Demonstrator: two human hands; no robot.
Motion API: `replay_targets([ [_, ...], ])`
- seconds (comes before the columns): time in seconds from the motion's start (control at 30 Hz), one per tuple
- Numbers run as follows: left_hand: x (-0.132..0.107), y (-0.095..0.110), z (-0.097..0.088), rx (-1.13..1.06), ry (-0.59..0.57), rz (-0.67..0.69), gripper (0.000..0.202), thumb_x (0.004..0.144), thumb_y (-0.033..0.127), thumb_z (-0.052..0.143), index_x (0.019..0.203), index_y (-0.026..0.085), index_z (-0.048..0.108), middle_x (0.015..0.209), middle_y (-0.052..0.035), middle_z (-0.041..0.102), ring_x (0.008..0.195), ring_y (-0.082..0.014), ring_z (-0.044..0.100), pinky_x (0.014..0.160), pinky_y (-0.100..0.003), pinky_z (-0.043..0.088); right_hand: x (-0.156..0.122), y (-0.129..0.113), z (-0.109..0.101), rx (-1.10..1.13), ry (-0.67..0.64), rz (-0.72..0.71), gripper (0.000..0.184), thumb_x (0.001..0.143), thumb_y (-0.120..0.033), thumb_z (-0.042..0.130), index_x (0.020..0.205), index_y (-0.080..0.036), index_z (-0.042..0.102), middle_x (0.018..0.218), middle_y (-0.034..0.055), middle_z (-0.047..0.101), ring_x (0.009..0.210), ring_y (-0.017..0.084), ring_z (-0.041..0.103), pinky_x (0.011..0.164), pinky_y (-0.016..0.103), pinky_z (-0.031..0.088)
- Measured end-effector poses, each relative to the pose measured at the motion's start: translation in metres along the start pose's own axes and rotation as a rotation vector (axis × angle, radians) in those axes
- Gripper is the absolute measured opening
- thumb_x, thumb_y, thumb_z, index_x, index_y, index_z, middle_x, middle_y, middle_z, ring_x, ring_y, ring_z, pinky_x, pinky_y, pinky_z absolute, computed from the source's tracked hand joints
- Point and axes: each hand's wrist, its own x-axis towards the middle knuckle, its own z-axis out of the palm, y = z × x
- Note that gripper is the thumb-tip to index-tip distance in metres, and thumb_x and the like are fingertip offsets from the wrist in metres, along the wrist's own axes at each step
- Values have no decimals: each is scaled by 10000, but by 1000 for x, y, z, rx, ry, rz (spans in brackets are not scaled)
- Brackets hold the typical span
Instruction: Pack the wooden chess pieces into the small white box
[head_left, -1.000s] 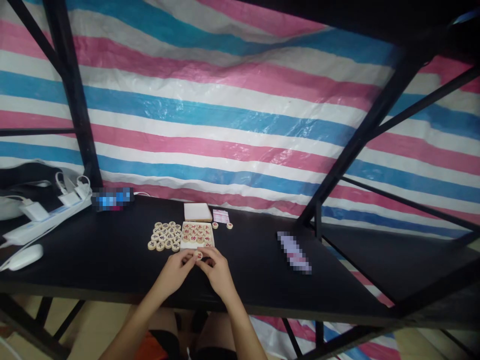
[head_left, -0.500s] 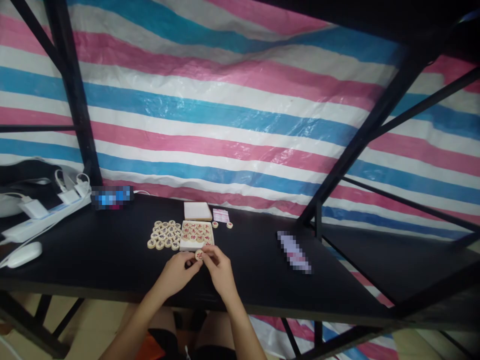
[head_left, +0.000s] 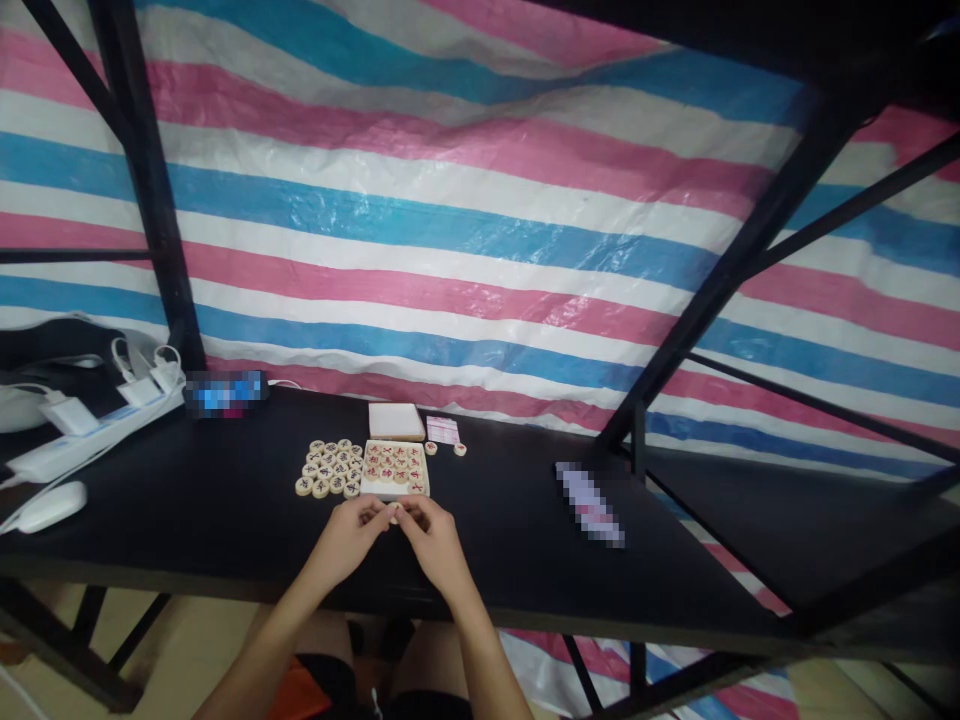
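Note:
My left hand (head_left: 346, 540) and my right hand (head_left: 433, 538) meet just in front of a small white box (head_left: 394, 469) filled with round wooden chess pieces marked in red. Both hands pinch one round piece (head_left: 393, 512) between their fingertips; it is mostly hidden by the fingers. A cluster of loose round pieces (head_left: 328, 468) with dark marks lies on the black table (head_left: 225, 520) left of the box. The box's white lid (head_left: 395, 421) lies behind it. Two single pieces (head_left: 445, 448) rest right of the box near a small pink card (head_left: 442, 430).
A white power strip (head_left: 82, 433) with plugged chargers and a white mouse (head_left: 51, 506) sit at the table's left. Blurred objects lie at the back left (head_left: 223, 391) and at the right (head_left: 590, 503). Black frame bars rise around; a striped tarp hangs behind.
The piece showed its red-marked face between my fingertips half a second ago; now my fingers have closed over it and it is nearly hidden. My hands stay in the same spot.

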Motion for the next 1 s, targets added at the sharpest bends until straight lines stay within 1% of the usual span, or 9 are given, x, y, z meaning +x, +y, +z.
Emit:
replay_targets([
  [0.13, 1, -2, 0, 3, -21, -1, 341, 824, 458, 497, 680, 172, 618, 644, -15, 630, 655, -182, 591, 625, -246, 448, 1, 1, 0, 2, 48, 14, 187, 805, -328, 579, 888, -192, 675, 825, 36, 684, 732, 171, 621, 664, 251, 471],
  [0.2, 1, -4, 0, -1, -23, -7, 348, 829, 460, 487, 686, 170, 616, 645, -15, 623, 656, -184, 589, 630, -251, 454, 1, 0, 0, -18, 32, 12, 190, 816, -340, 565, 835, -187, 677, 736, 12, 656, 662, 151, 588, 629, 235, 446],
  [0.3, 2, -5, -1, -22, -23, -1, 339, 839, 441, 471, 710, 167, 622, 666, -17, 625, 657, -180, 582, 637, -256, 462, 0, -1, -1, -27, -5, 38, 231, 835, -366, 540, 780, -178, 662, 552, -45, 528, 521, 111, 480, 532, 210, 376],
  [0.47, 2, -6, -1, -44, -35, 35, 315, 850, 407, 462, 745, 166, 636, 699, -20, 637, 637, -165, 573, 630, -256, 459, -1, -3, -1, 6, -5, 61, 249, 827, -392, 553, 855, -171, 664, 500, -72, 415, 478, 97, 398, 492, 201, 326],
  [0.67, 3, -9, 1, -98, -19, 33, 288, 841, 386, 483, 978, 173, 619, 839, -44, 678, 698, -174, 609, 662, -268, 486, -4, -6, -3, -7, -27, 15, 248, 877, -370, 488, 944, -194, 650, 553, -46, 523, 518, 114, 490, 533, 204, 371],
  [0.77, 3, -6, 1, -72, 22, -2, 293, 853, 409, 462, 921, 170, 617, 774, -34, 666, 691, -181, 611, 683, -278, 483, -5, -7, -3, 47, -45, -10, 206, 886, -329, 482, 999, -204, 601, 699, -12, 627, 652, 138, 586, 629, 217, 428],
  [0.83, 3, -4, 0, -31, -3, 10, 315, 867, 421, 438, 849, 172, 629, 738, -23, 652, 676, -178, 600, 689, -277, 472, -5, -8, -2, 72, -56, -37, 173, 889, -316, 484, 981, -207, 581, 785, 3, 650, 723, 144, 606, 673, 222, 442],
  [0.93, 1, -2, 0, -36, -35, 38, 312, 866, 414, 444, 830, 173, 639, 747, -19, 652, 688, -174, 594, 681, -267, 471, -5, -8, -1, 58, -67, -67, 146, 898, -312, 471, 855, -205, 561, 797, -1, 636, 732, 136, 601, 679, 218, 444],
  [1.0, 0, -2, 0, -62, -41, 41, 296, 857, 402, 465, 868, 169, 648, 760, -22, 661, 690, -173, 597, 669, -261, 475, -5, -6, 0, 66, -55, -58, 139, 901, -312, 463, 849, -207, 537, 797, -3, 630, 732, 135, 604, 688, 224, 449],
])
